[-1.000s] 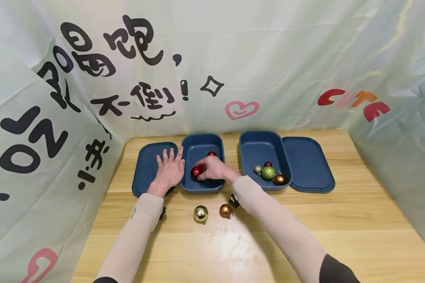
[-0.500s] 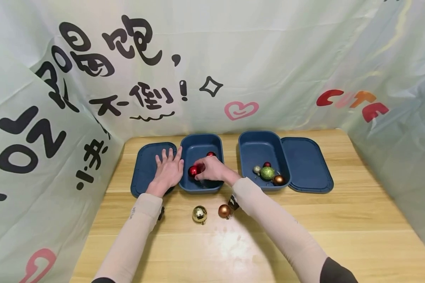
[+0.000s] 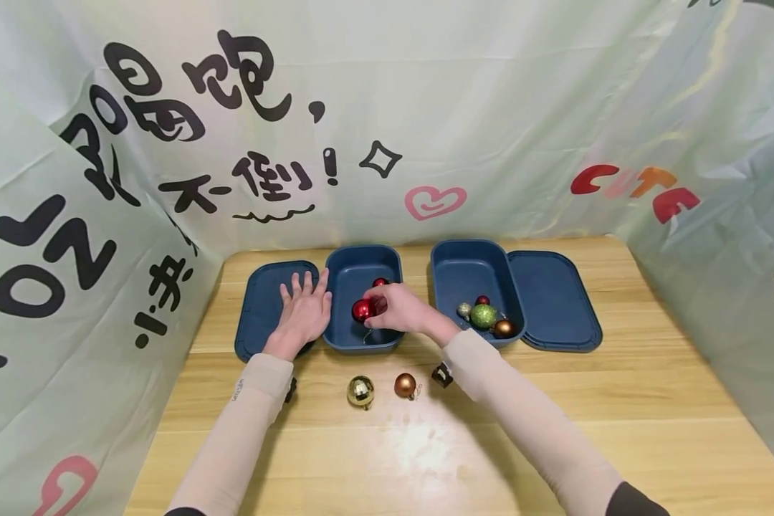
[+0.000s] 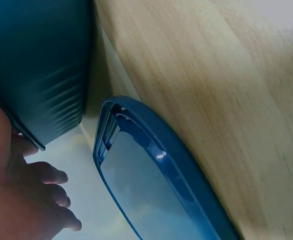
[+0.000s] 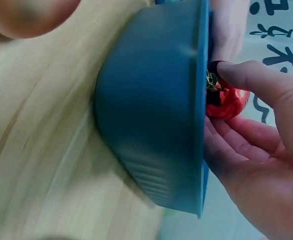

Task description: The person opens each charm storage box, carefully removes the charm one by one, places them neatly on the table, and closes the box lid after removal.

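Observation:
My right hand (image 3: 400, 309) pinches a shiny red Christmas bauble (image 3: 362, 310) between thumb and fingers, over the left blue box (image 3: 361, 349). In the right wrist view the red bauble (image 5: 232, 102) shows at rim height, its gold cap facing the box wall (image 5: 146, 95). Another red bauble (image 3: 380, 282) lies deeper in that box, partly hidden by the hand. My left hand (image 3: 303, 314) is spread flat over the left blue lid (image 3: 261, 308), its thumb side at the box's left rim. The left wrist view shows the fingers (image 4: 51, 174) beside the box wall (image 4: 41, 70).
On the wooden table (image 3: 387, 459), a gold bauble (image 3: 360, 391) and a copper bauble (image 3: 405, 385) lie in front of the left box. The right blue box (image 3: 461, 269) holds green (image 3: 483, 316), copper (image 3: 504, 328), dark red and silvery baubles. Its lid (image 3: 555, 301) lies to its right.
The right hand has moved slightly right and lifted the red bauble; a thin hook now shows below it. The left hand stays where it was.

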`<action>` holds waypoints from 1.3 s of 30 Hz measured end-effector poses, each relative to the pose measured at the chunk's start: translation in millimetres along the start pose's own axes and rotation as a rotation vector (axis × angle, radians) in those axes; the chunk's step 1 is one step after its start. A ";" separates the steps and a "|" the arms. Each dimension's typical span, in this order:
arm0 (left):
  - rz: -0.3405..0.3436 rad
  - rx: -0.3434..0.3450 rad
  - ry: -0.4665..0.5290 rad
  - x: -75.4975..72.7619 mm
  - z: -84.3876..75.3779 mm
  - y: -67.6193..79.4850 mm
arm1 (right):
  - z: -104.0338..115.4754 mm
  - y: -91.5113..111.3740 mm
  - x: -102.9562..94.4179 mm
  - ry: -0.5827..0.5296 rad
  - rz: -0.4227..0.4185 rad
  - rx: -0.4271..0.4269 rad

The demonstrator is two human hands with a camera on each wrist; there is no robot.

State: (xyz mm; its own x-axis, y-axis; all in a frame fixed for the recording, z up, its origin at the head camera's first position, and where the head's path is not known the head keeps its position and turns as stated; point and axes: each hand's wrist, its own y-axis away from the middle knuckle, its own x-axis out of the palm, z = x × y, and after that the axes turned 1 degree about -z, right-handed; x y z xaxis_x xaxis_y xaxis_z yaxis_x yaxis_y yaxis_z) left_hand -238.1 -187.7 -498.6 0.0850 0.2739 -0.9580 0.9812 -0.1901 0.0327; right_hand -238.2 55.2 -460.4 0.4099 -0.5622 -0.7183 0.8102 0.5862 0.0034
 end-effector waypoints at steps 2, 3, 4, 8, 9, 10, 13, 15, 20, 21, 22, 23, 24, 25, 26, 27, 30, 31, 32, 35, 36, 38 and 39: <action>0.000 0.000 -0.001 -0.1 0.2 0.3 | -0.1 5.5 -3.2 -0.036 0.001 0.018; 0.000 0.000 0.000 -0.2 0.2 0.3 | 0.0 8.4 -4.7 -0.054 -0.002 0.024; 0.002 0.000 0.000 -0.3 0.2 0.4 | -0.2 11.2 -5.8 -0.070 -0.006 0.032; 0.008 0.000 0.003 -0.2 0.3 0.3 | -2.1 24.6 -9.3 -0.125 -0.036 0.060; 0.009 0.000 0.002 -0.1 0.3 0.2 | -3.0 28.3 -9.9 -0.135 -0.046 0.065; 0.009 0.000 0.001 -0.1 0.3 0.2 | -4.2 32.1 -10.5 -0.141 -0.055 0.067; 0.006 0.000 -0.001 0.2 0.5 -0.1 | -8.0 43.7 -12.1 -0.160 -0.084 0.075; 0.003 0.000 0.001 0.4 0.6 -0.2 | -11.1 51.0 -12.3 -0.172 -0.100 0.071; 0.003 0.003 0.006 0.9 0.5 -0.2 | -17.5 66.8 -11.5 -0.220 -0.135 0.053; 0.004 0.003 0.007 1.0 0.4 -0.2 | -18.5 69.5 -11.3 -0.227 -0.143 0.051; 0.005 0.003 0.007 1.0 0.4 -0.2 | -19.4 72.6 -11.1 -0.237 -0.151 0.049; 0.007 0.003 0.007 1.1 0.5 -0.3 | -20.3 75.4 -10.8 -0.248 -0.158 0.047; 0.008 0.003 0.007 1.2 0.5 -0.3 | -21.1 78.4 -10.7 -0.254 -0.164 0.046; 0.009 0.004 0.006 1.4 0.7 -0.5 | -21.6 81.6 -10.6 -0.258 -0.169 0.046; 0.010 0.003 0.006 1.4 0.6 -0.6 | -22.5 84.6 -10.4 -0.263 -0.172 0.046; 0.011 0.003 0.005 1.5 0.7 -0.7 | -23.6 87.4 -9.9 -0.266 -0.177 0.042; 0.010 0.006 0.005 1.3 0.6 -0.7 | -26.3 96.7 -9.0 -0.259 -0.184 0.029; 0.010 0.006 0.003 1.0 0.6 -0.6 | -26.9 99.5 -8.6 -0.260 -0.186 0.025; 0.009 0.005 0.005 0.7 0.4 -0.3 | -27.8 102.4 -8.4 -0.259 -0.187 0.024; 0.007 0.003 0.004 0.4 0.2 0.5 | -29.7 110.5 -7.6 -0.258 -0.189 0.022; 0.006 0.003 0.004 0.3 0.3 0.7 | -30.4 112.9 -7.1 -0.261 -0.191 0.023; 0.004 0.000 0.006 0.3 0.3 1.2 | -32.6 117.8 -5.8 -0.257 -0.195 0.024; 0.004 0.000 0.005 0.3 0.4 1.4 | -33.4 120.3 -5.0 -0.256 -0.197 0.023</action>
State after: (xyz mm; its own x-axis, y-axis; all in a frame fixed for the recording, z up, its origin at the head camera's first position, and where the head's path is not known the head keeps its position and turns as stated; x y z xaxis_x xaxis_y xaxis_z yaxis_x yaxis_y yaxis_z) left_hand -236.8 -188.3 -499.0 0.0895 0.2782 -0.9564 0.9809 -0.1911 0.0362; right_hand -156.8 148.0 -479.6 0.3342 -0.7936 -0.5084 0.8924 0.4400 -0.1003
